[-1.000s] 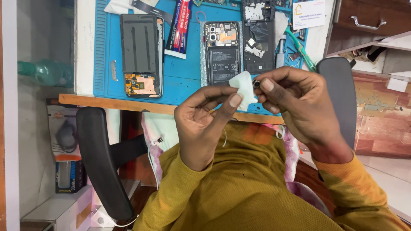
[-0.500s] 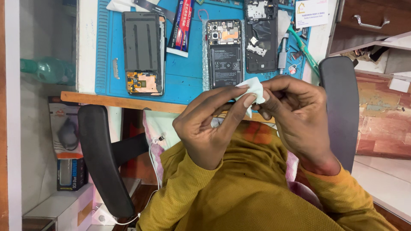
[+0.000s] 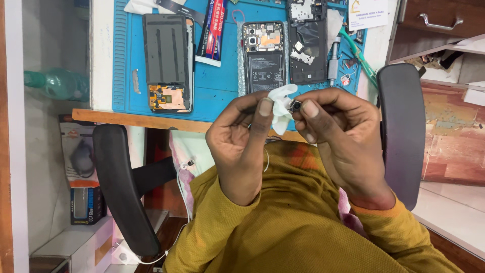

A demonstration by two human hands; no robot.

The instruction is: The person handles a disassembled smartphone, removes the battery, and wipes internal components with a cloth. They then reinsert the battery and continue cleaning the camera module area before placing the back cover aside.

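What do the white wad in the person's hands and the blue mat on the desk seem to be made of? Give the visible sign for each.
White wad: probably soft tissue or thin cloth, matt; it crumples into loose folds between the left hand and right hand.
Blue mat: probably silicone or rubber, matt; it lies flat, with moulded ridges along its edge.

**Blue mat on your desk, crowded with phone parts**

Your desk (image 3: 101, 60) has a wooden front edge and carries a blue mat (image 3: 217, 91). On the mat you have a screen panel (image 3: 167, 60) lying face down, a glue tube (image 3: 213, 31) beside it, an opened phone (image 3: 263, 55) showing its battery, a black frame (image 3: 307, 43), a screwdriver (image 3: 333, 60) and green tweezers (image 3: 359, 53). A paper card (image 3: 368, 14) lies at the far corner.
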